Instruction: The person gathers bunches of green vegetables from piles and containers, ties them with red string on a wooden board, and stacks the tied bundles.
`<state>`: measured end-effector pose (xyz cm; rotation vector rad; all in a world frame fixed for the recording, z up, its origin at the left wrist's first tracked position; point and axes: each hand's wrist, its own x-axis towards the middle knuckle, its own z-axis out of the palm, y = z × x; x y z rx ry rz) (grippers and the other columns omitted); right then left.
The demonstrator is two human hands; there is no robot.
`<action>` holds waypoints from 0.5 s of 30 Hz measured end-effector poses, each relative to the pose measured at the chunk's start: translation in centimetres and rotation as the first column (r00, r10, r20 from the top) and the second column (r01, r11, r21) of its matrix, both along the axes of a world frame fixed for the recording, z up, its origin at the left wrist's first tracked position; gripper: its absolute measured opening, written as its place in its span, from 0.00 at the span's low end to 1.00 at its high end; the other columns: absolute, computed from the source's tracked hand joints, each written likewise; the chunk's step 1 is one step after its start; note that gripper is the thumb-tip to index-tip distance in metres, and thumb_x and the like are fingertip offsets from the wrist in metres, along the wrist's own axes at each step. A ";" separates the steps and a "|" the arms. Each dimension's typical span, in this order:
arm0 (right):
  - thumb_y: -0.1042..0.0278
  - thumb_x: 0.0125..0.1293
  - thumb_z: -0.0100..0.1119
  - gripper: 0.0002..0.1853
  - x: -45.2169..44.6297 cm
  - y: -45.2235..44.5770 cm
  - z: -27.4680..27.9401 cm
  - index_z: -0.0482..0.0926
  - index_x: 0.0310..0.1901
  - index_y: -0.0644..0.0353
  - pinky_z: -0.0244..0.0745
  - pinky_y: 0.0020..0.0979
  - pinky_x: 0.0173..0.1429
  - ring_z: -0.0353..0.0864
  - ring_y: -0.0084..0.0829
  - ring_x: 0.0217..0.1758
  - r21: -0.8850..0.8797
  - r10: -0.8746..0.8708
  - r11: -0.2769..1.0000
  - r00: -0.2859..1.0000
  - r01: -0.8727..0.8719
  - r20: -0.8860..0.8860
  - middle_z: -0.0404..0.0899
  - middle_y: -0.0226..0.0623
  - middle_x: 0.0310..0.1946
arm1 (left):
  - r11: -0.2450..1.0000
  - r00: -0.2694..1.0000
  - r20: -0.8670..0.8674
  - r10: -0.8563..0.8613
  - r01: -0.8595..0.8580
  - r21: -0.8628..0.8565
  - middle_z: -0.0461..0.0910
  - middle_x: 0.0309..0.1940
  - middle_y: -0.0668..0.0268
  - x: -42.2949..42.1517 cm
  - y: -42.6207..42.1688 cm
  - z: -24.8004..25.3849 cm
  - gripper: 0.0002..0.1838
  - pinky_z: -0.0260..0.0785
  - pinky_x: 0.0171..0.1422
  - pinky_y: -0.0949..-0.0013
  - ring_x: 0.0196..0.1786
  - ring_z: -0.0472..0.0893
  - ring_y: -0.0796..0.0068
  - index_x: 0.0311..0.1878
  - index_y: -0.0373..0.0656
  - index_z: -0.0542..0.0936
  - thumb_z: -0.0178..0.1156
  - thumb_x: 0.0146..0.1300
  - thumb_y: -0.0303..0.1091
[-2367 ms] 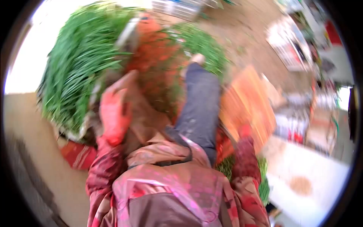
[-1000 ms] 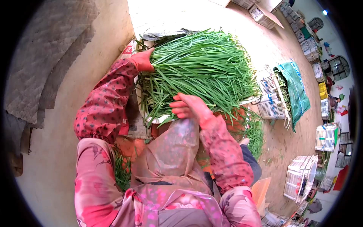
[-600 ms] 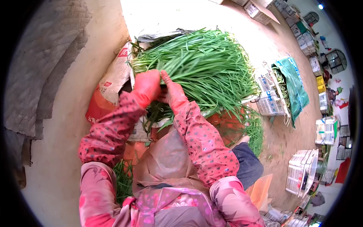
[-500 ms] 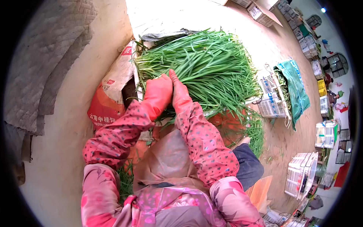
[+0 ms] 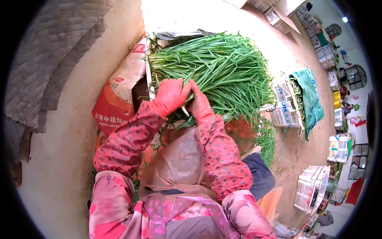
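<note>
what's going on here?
A person's red-gloved left hand and right hand meet at the near edge of a large pile of long green stalks. A pale stalk end pokes out between them; the exact grip is hidden. A printed sack lies left of the pile, and a white crate with green sheeting stands to its right. More greens lie on the ground nearby.

What looks like a produce-packing shed: long green stalks lie heaped, white plastic crates stand on a dirt-strewn floor, and stacked boxes line one side.
</note>
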<state>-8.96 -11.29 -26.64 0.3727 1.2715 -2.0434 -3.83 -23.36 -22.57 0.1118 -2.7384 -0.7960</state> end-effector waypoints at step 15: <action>0.59 0.69 0.49 0.24 9.6 21.5 6.5 0.70 0.60 0.68 0.69 0.39 0.64 0.78 0.38 0.54 -0.227 -0.071 0.970 0.993 0.092 0.099 0.77 0.45 0.52 | 0.941 0.942 -0.222 -0.252 0.291 0.170 0.80 0.36 0.53 10.0 18.2 6.0 0.23 0.71 0.47 0.61 0.38 0.81 0.59 0.46 0.30 0.74 0.63 0.57 0.42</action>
